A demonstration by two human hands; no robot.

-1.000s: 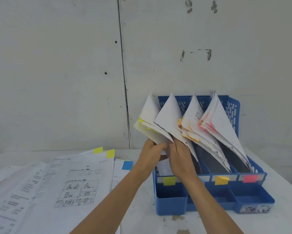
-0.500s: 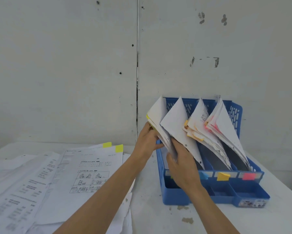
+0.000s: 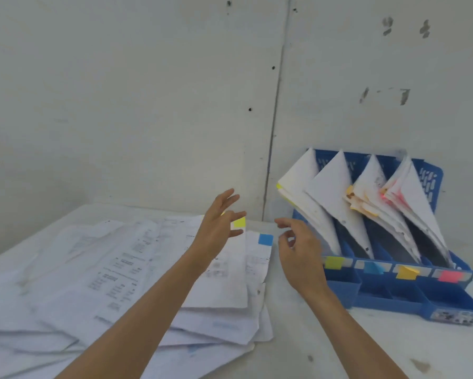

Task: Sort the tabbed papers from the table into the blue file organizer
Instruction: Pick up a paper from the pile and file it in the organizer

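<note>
Both hands are empty: the left hand [image 3: 219, 228] hovers with fingers spread over the loose tabbed papers [image 3: 115, 272] heaped along the table's [image 3: 339, 348] left side, and the right hand [image 3: 298, 253], fingers loosely curled, is just beside the blue file organizer [image 3: 393, 299]. The organizer stands toward the table's back right corner — its four slots hold filed sheets [image 3: 328, 195].

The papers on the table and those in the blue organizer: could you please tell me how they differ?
The papers on the table lie flat in a loose overlapping spread; the filed papers stand tilted in the blue file organizer, corners up. The papers on the table mix a yellow tab and a blue tab; the filed papers sit split across four slots. Both are white sheets.
</note>
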